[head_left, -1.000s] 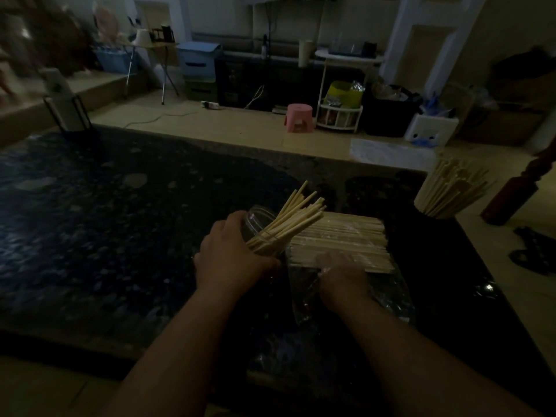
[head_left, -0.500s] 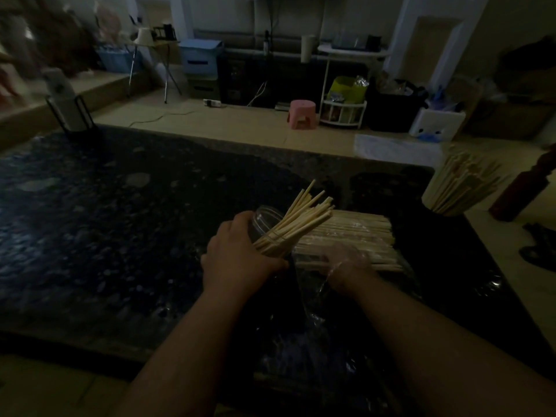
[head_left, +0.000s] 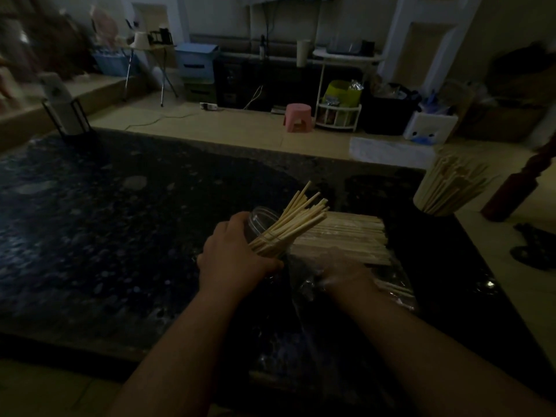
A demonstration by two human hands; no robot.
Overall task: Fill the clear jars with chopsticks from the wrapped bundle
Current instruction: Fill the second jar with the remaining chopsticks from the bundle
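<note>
The left hand (head_left: pixel 237 260) grasps a clear jar (head_left: pixel 260 219) tilted on the dark stone counter (head_left: pixel 120 236), its chopsticks (head_left: pixel 301 218) pointing toward 1 o'clock. Just beside it at 3 o'clock the wrapped bundle (head_left: pixel 346 236) lies flat, long axis 9-to-3. The right hand (head_left: pixel 343 270) lies at the bundle's near edge, veiled by plastic wrap (head_left: pixel 397 284); I cannot tell its grip. A filled jar (head_left: pixel 448 191) stands at 2 o'clock.

Both forearms reach forward, the left hand (head_left: pixel 237 260) with fingers curled around the clear jar (head_left: pixel 261 219), the right hand (head_left: pixel 343 270) lying palm down, its fingers too dim to read.
</note>
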